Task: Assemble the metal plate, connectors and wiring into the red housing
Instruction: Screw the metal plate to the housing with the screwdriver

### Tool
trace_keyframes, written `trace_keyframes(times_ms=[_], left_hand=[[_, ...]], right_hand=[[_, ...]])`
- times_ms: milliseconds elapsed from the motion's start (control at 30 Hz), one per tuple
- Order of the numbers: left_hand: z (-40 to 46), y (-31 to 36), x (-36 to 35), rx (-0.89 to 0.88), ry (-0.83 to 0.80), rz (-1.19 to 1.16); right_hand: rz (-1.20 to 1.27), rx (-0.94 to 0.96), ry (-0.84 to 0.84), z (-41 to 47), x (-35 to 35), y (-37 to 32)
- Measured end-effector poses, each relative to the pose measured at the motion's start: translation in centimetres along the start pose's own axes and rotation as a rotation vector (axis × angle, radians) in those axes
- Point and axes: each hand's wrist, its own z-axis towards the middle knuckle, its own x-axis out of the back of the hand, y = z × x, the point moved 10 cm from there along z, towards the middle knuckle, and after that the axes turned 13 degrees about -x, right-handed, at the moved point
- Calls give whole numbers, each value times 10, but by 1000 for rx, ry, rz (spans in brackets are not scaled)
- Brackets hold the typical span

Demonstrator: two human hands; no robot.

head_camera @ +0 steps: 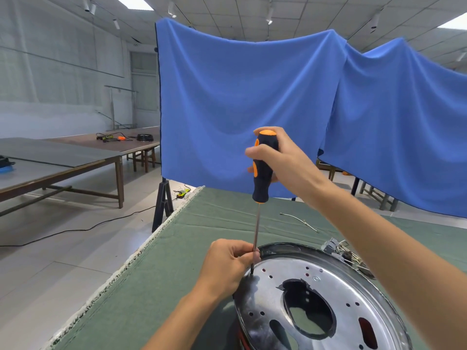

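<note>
The screwdriver [262,170] handle is gripped by the right hand [285,160]; its shaft is pinched by the left hand [227,263] at the metal plate's [328,281] ten o'clock edge.

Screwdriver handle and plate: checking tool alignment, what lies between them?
Head view: only the thin steel shaft, steadied near its tip by the left hand, joins black-and-orange handle to round metal plate.

Am seeing metal plate [328,281] glossy, scuffed; screwdriver [262,170] handle looking matt blk/orange plastic, shaft shiny steel; green table cloth [177,261] looking matt, creased, frayed edge; blue backdrop [252,97] soft fabric.
</note>
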Motion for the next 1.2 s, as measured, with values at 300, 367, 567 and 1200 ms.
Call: trace_keyframes(times_ms=[300,367,567,1200], left_hand=[[-2,2,-5,-18,-33,16],[-1,1,-6,-22,-40,18],[-1,-2,-5,-14,-27,18],[0,-1,-10,-56,-63,8]], right_hand=[[-294,41,367,-6,25,-8],[-281,-2,319,-5,22,-5],[-45,18,24,-3,7,-5],[-160,20,228,-3,26,4]])
